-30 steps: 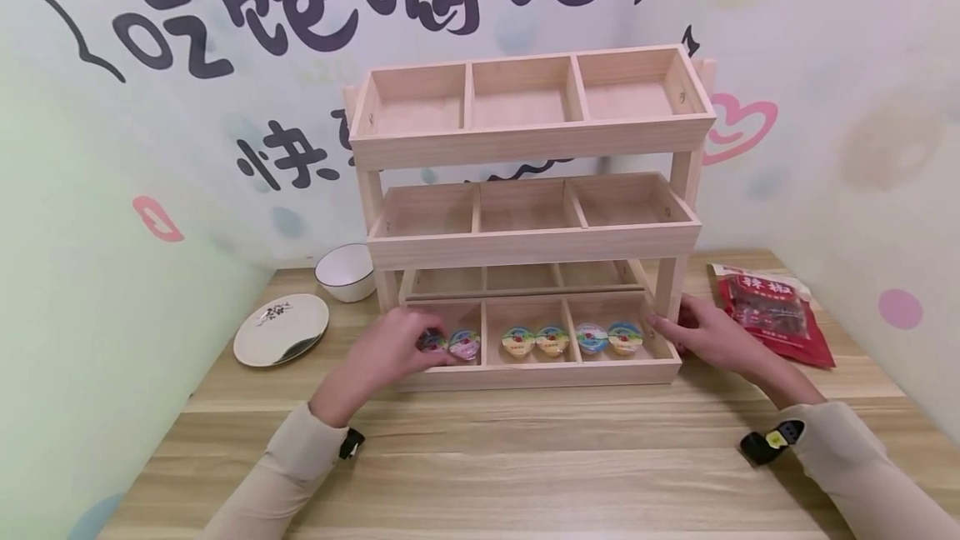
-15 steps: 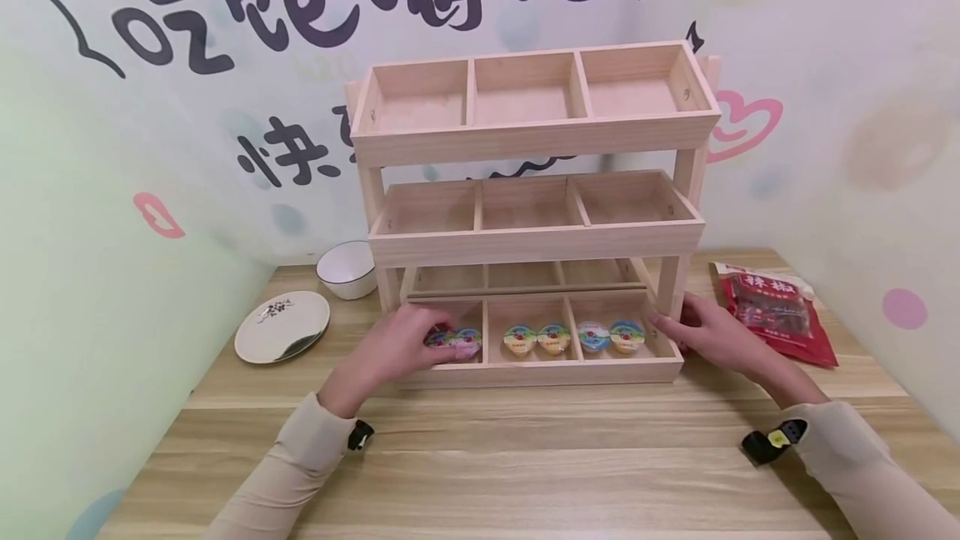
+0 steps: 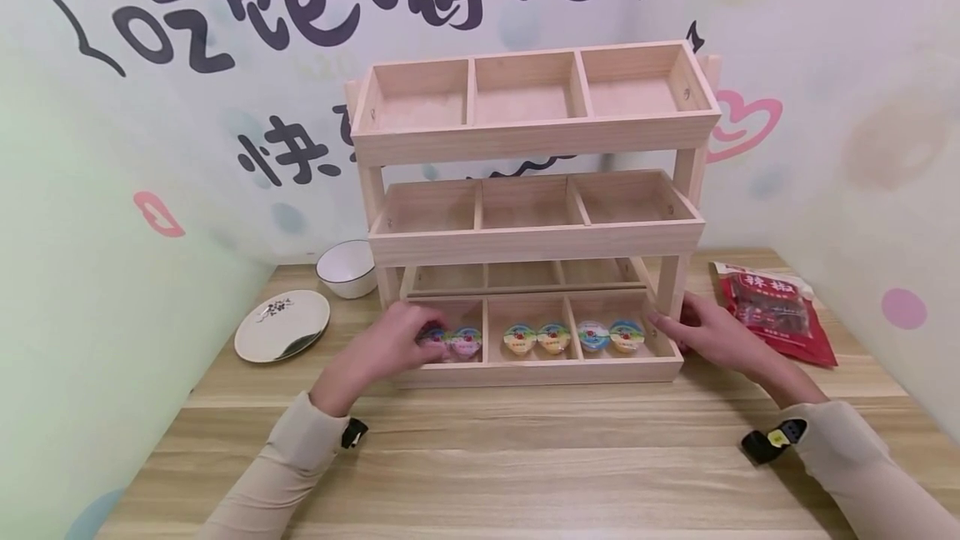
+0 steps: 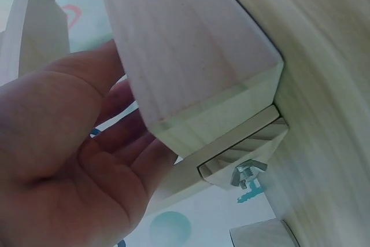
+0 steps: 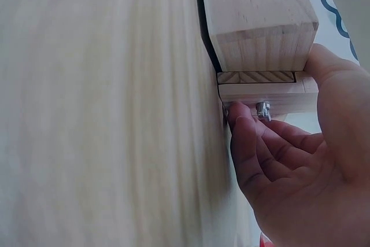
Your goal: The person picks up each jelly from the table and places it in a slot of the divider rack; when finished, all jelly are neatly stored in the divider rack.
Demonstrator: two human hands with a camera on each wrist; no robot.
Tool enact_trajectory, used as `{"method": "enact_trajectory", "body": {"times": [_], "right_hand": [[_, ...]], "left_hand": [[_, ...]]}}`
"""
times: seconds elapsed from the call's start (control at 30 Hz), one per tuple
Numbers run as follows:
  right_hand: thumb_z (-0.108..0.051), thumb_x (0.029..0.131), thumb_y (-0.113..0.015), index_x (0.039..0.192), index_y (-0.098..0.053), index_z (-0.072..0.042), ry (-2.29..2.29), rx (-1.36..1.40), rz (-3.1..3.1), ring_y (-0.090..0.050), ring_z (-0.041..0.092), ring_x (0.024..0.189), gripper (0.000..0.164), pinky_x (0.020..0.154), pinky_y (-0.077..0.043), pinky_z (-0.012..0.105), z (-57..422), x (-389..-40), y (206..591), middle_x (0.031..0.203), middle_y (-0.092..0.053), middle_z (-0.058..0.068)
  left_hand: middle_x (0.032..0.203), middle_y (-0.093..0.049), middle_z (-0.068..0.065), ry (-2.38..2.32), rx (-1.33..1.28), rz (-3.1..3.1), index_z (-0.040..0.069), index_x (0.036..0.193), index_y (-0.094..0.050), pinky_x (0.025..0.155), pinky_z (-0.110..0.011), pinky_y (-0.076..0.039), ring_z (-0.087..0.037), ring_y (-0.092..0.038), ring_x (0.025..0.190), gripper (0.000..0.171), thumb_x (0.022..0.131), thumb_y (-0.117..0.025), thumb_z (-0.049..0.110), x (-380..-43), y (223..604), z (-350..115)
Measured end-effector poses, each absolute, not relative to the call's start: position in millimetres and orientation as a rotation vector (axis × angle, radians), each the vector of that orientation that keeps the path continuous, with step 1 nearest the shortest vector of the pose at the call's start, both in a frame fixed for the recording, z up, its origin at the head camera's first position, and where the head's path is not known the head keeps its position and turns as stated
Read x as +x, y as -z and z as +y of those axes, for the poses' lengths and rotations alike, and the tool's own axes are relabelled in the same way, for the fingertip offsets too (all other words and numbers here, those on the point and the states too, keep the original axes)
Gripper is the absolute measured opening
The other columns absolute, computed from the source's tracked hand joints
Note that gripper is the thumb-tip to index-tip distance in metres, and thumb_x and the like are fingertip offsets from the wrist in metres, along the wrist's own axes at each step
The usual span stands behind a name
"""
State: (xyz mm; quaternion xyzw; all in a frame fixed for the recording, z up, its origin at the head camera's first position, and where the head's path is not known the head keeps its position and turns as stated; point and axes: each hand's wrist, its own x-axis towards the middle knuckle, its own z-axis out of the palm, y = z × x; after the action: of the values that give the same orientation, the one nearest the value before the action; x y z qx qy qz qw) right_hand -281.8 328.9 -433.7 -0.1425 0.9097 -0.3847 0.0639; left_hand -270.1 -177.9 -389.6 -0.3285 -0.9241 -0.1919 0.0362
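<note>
A three-tier wooden rack (image 3: 536, 247) stands on the table, each tier split into three compartments. My left hand (image 3: 378, 348) reaches over the front of the bottom tier's left compartment, its fingers around a purple-lidded jelly cup (image 3: 437, 340). A pink-lidded jelly cup (image 3: 467, 343) sits beside it. In the left wrist view the tray wall (image 4: 191, 50) hides the fingertips. My right hand (image 3: 708, 336) grips the bottom tier's right end; in the right wrist view its curled fingers (image 5: 245, 143) lie beside a bolt (image 5: 263, 111). Yellow-lidded cups (image 3: 520, 340) occupy the middle compartment, blue-lidded cups (image 3: 594, 337) the right.
To the rack's left are a white bowl (image 3: 347, 270) and a white plate (image 3: 282, 325). A red food packet (image 3: 776, 315) lies to the right, behind my right hand. The wooden table (image 3: 540, 457) stretches in front, with a printed wall behind.
My left hand moved right onto the pink-lidded cup, then drew back left to the purple-lidded one, uncovering the pink lid. My right hand stayed at the rack's end.
</note>
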Motion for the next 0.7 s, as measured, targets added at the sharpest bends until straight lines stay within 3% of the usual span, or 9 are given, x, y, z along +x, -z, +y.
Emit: {"method": "enact_trajectory", "body": {"times": [0.27,0.47,0.7], "right_hand": [[-0.040,0.111,-0.061,0.165,-0.033,0.000,1.167,-0.420,2.745,-0.062,0.031,0.113,0.073,0.086,-0.055,0.034,329.3,-282.2,433.2,0.143,-0.063,0.026],[-0.039,0.111,-0.061,0.165,-0.033,0.000,1.179,-0.426,2.740,-0.063,0.031,0.115,0.072,0.089,-0.058,0.036,329.2,-281.8,432.7,0.145,-0.062,0.027],[-0.040,0.111,-0.061,0.164,-0.034,0.000,1.183,-0.430,2.738,-0.063,0.031,0.112,0.072,0.085,-0.057,0.033,327.8,-280.5,430.7,0.143,-0.063,0.027]], "left_hand": [[0.103,-0.081,-0.009,0.591,-0.929,-2.860,0.005,0.109,-0.079,0.089,-0.044,-0.064,-0.022,-0.075,0.095,0.023,0.089,-0.089,0.011,-270.6,391.4,-176.8],[0.102,-0.080,-0.009,0.599,-0.926,-2.877,0.005,0.109,-0.078,0.087,-0.042,-0.064,-0.021,-0.074,0.092,0.024,0.089,-0.089,0.012,-268.7,389.0,-177.4],[0.110,-0.081,-0.005,0.506,-1.016,-2.814,0.009,0.116,-0.080,0.088,-0.042,-0.063,-0.021,-0.076,0.097,0.035,0.090,-0.091,0.029,-266.0,388.8,-172.8]]}}
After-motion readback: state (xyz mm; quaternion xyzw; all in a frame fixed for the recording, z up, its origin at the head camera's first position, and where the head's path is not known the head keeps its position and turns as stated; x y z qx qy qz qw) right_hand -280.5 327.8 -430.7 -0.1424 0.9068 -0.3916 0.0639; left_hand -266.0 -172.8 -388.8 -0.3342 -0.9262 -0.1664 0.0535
